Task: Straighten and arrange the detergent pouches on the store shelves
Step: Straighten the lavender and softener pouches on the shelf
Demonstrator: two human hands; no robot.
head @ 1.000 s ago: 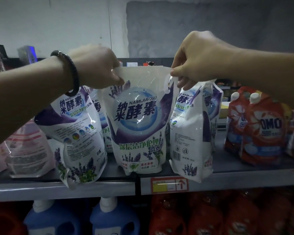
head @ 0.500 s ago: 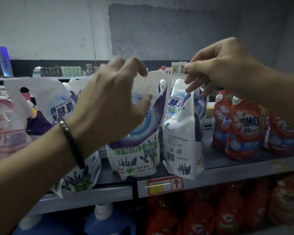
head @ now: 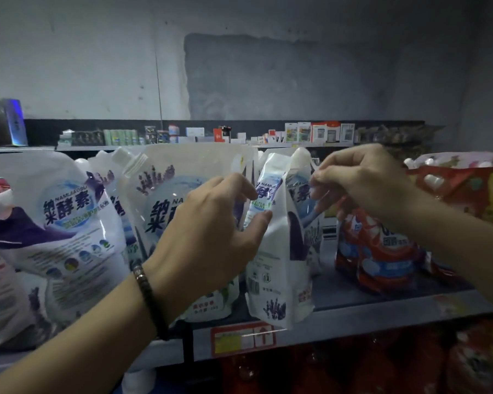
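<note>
I am working on the turned pouch [head: 279,251], the white one standing edge-on at the front lip of the shelf [head: 353,319], between the front-facing pouch [head: 160,200] and the red pouches [head: 382,257]. My left hand [head: 211,237] is pinching its near upper edge between the thumb and curled fingers. My right hand [head: 362,183] is pinching the top corner by the spout with its fingers curled tight. I cannot tell whether it is also catching the pouch behind.

To do this well, I am treating the move as a twist about the base. I am aiming to lift just enough to unload the bottom, then swing the printed face toward the aisle with both hands turning together, one drawing and one pushing. The film is soft and the liquid is likely slumping low, so pulling at the top alone is probably going to fold the neck rather than turn the body. Sliding the left hand down onto the belly would be giving me more control.

The bottom corner appears to be hanging over the lip just beside the price tag [head: 242,336], so I am planning to push the pouch back level with its neighbour as it turns. I am also minding my left wrist, which is lying across the front-facing pouch and could be nudging it askew. The leaning pouch [head: 54,223] further left is waiting its turn.
</note>
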